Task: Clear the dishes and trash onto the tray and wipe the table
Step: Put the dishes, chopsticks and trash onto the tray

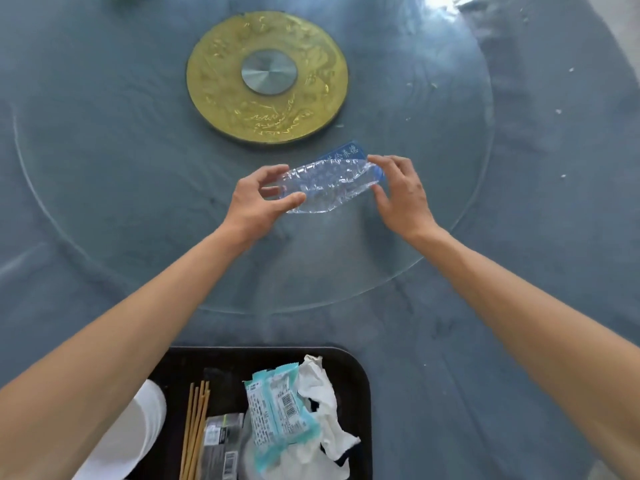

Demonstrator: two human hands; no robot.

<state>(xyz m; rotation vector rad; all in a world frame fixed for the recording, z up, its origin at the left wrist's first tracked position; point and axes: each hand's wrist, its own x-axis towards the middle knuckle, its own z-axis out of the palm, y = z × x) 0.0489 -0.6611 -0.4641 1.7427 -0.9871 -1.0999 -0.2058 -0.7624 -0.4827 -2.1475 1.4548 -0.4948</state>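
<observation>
A clear plastic wrapper [325, 183] with a blue printed end is held above the glass turntable [104, 209]. My left hand [258, 199] pinches its left end and my right hand [398, 192] holds its right end. Near the table's front edge lies the black tray [358, 382]. It carries a white dish [145, 427], wooden chopsticks [195, 427], a dark packet [221, 441], a teal-and-white snack wrapper [277, 410] and a crumpled white napkin [322, 403].
A gold ornamental disc [214, 81] with a metal hub sits at the turntable's centre. Small white crumbs [558, 111] dot the blue-grey tablecloth [540, 237] at the right. Bright glare falls on the far right of the table.
</observation>
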